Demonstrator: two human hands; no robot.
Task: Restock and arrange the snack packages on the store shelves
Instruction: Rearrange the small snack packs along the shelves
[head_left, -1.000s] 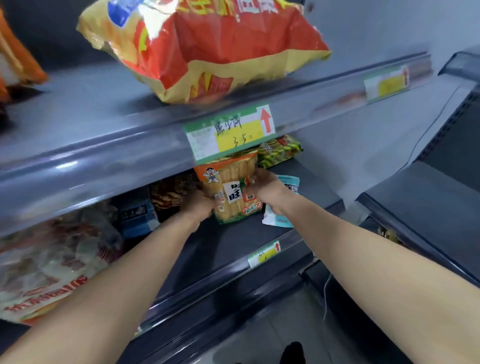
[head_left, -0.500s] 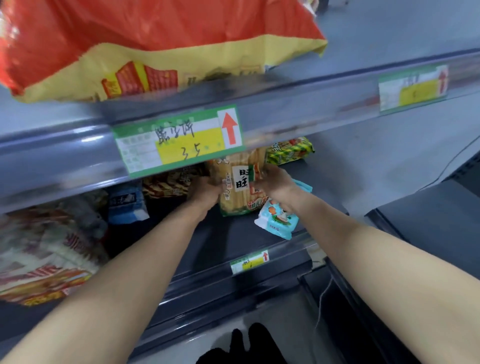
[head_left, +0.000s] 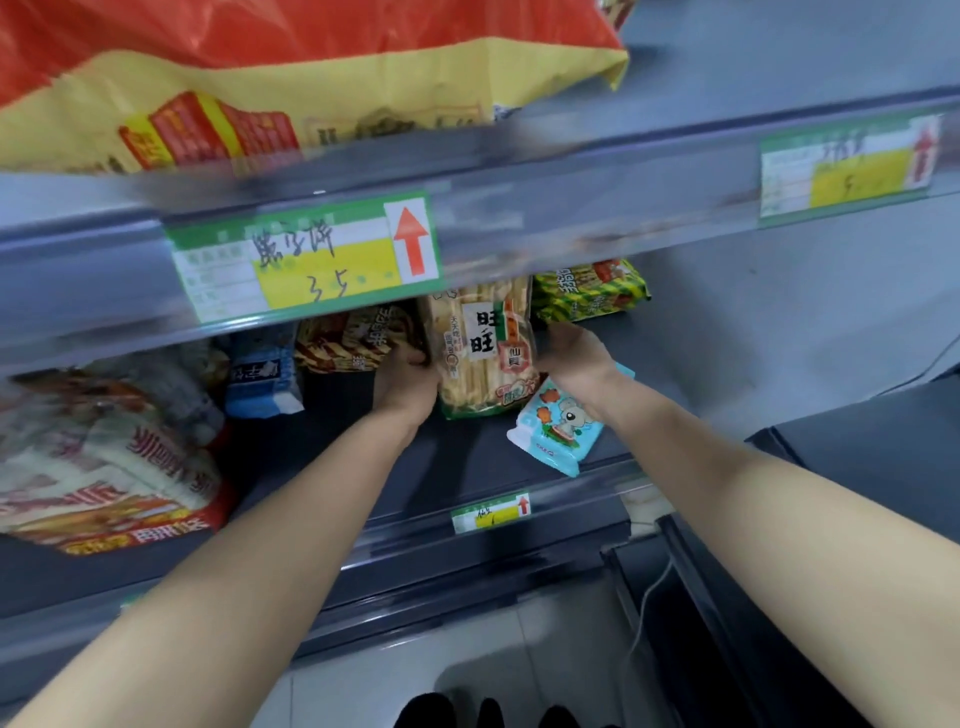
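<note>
On the middle shelf, the left hand and right hand grip an upright rice cracker pack between them, beside a blue snack pack.

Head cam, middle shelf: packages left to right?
Big red-and-white bag → blue-and-white pack → brown striped pack → tan rice-cracker pack held between both hands → light-blue cartoon pack → green-yellow pack.
</note>
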